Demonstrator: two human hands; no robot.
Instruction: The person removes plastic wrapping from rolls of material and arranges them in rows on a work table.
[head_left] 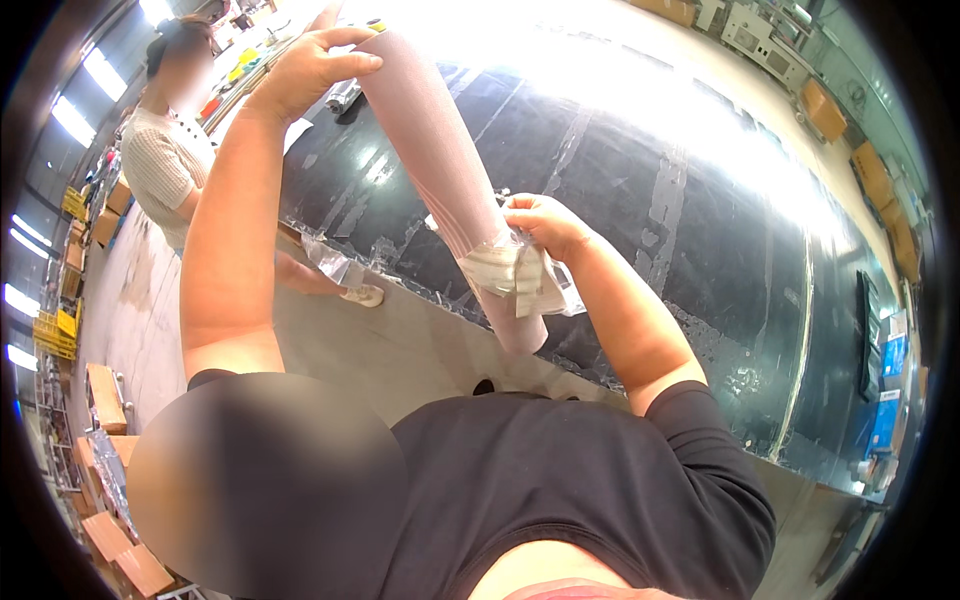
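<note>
Slanting above the near edge of the glossy, scuffed dark surface (640, 255), the long, pinkish, finely textured roll (425, 130) calls for even support to avoid creasing. Crinkled clear plastic (530, 278) bunches around its lower part, best eased gently. Left hand (303, 75): grip clasping the upper end; right hand (552, 224): grip pinching the plastic.
</note>
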